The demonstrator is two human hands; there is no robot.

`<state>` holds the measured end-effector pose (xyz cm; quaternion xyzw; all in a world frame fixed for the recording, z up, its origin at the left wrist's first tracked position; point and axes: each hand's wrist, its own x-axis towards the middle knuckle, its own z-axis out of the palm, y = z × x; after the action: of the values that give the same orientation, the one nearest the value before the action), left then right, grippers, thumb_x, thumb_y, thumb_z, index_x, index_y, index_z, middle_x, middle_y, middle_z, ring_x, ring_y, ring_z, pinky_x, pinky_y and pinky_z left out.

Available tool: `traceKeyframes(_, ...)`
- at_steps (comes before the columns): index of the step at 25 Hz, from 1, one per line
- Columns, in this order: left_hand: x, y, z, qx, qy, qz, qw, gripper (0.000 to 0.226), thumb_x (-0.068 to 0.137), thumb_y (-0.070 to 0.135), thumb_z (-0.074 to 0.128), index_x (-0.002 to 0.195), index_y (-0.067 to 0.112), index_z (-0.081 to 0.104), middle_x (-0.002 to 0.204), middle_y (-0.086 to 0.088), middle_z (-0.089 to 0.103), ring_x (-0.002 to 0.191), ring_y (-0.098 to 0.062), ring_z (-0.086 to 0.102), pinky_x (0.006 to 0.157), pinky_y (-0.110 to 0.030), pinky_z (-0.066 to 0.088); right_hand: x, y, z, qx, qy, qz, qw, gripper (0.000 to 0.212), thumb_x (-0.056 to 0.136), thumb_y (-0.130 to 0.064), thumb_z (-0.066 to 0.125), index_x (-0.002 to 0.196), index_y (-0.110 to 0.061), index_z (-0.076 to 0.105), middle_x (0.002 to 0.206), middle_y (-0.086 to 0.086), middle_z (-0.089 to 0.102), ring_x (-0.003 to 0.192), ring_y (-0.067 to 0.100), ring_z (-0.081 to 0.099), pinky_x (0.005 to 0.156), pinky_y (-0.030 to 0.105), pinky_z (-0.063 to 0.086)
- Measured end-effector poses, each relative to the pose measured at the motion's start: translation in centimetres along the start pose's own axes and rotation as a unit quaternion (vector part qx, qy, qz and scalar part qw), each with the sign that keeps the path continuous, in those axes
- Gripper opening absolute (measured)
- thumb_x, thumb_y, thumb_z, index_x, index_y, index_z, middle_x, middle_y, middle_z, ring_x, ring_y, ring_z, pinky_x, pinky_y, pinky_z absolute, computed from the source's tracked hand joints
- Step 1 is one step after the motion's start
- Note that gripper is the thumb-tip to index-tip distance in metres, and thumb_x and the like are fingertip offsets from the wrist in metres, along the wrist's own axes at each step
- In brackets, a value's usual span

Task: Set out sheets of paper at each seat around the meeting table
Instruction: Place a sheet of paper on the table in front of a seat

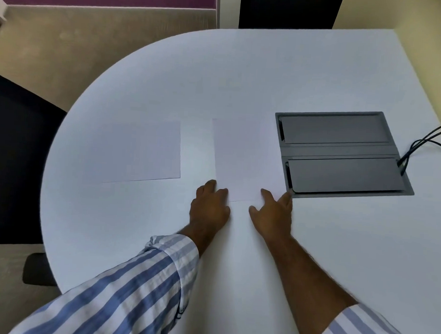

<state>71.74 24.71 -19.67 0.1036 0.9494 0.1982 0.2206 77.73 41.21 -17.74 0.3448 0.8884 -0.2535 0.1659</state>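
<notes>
Beside the grey rectangular metal cable hatch (341, 152) sunk into the white round-ended desk (244, 67), a blank white sheet of paper (242, 157) is lying flat, its right edge just short of the hatch frame. No writing or label is showing on either sheet or on the hatch. The left hand (208, 209) is resting palm down with its fingers bent and close together, fingertips touching the sheet's near left corner. The right hand (273, 214) is lying flat and loosely spread, its fingertips on the sheet's near right corner and its outermost finger reaching the hatch's near left corner. Neither hand is pinching or lifting anything. Both forearms are stretching forward from the lower edge of the view, the left in a blue-and-white striped shirt sleeve (133, 284) down to the wrist, the right sleeve pushed back toward the elbow. A second blank white sheet of paper (141, 150) is lying farther left of the hatch, apart from the first sheet. Black cables (422, 142) are entering the hatch at its right end. A black office chair (15, 158) is standing at the desk's rounded edge, well left of the hatch.
</notes>
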Motion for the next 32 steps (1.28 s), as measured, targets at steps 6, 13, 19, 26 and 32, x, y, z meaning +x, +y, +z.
traceKeyframes(6, -0.4, 0.3, 0.3, 0.023, 0.007, 0.007, 1.0, 0.054, 0.092, 0.04, 0.062, 0.143, 0.026, 0.055, 0.162, -0.005, 0.039, 0.146, -0.032, 0.038, 0.112, -0.049, 0.045, -0.6, 0.0, 0.6, -0.063, -0.016, -0.008, 0.998, 0.079, 0.098, -0.046, 0.062, 0.166, -0.033, 0.025, 0.176, 0.023, -0.006, 0.164, 0.035, -0.004, 0.127, 0.056, 0.024)
traceKeyframes(13, -1.2, 0.0, 0.9, 0.035, -0.035, 0.008, 0.999, 0.078, 0.094, 0.043, 0.062, 0.162, 0.029, 0.028, 0.176, -0.004, 0.009, 0.161, -0.029, 0.011, 0.122, -0.049, 0.033, -0.6, 0.6, 1.1, -0.079, -0.013, -0.042, 0.996, 0.082, 0.099, -0.041, 0.061, 0.168, -0.028, 0.019, 0.176, 0.02, -0.009, 0.165, 0.032, -0.005, 0.132, 0.051, 0.015)
traceKeyframes(19, -0.7, -0.6, 0.5, 0.06, -0.073, 0.026, 0.995, 0.091, 0.089, 0.05, 0.068, 0.163, 0.031, 0.02, 0.176, -0.001, 0.001, 0.162, -0.03, 0.008, 0.121, -0.052, 0.035, -0.8, 0.2, 1.6, -0.051, -0.004, -0.009, 0.999, 0.08, 0.099, -0.041, 0.062, 0.168, -0.032, 0.02, 0.174, 0.026, -0.011, 0.164, 0.039, -0.008, 0.132, 0.05, 0.015)
traceKeyframes(26, 0.1, -1.6, -0.6, 0.114, -0.114, 0.053, 0.985, 0.1, 0.085, 0.052, 0.072, 0.164, 0.033, 0.013, 0.176, 0.0, -0.002, 0.161, -0.03, 0.011, 0.119, -0.052, 0.037, -1.1, 0.3, 2.4, -0.077, 0.032, -0.049, 0.995, 0.076, 0.099, -0.038, 0.059, 0.166, -0.022, 0.026, 0.177, 0.017, 0.005, 0.165, 0.033, 0.003, 0.131, 0.05, 0.016)
traceKeyframes(32, -0.3, -1.8, -1.0, 0.103, -0.135, 0.057, 0.984, 0.103, 0.085, 0.047, 0.073, 0.165, 0.035, 0.009, 0.176, 0.003, -0.012, 0.162, -0.024, 0.002, 0.119, -0.052, 0.036, 0.3, 0.7, 1.8, 0.311, 0.193, -0.072, 0.928, 0.055, 0.087, -0.006, 0.08, 0.138, -0.012, 0.061, 0.152, 0.013, 0.045, 0.138, 0.027, 0.052, 0.111, 0.041, 0.05)
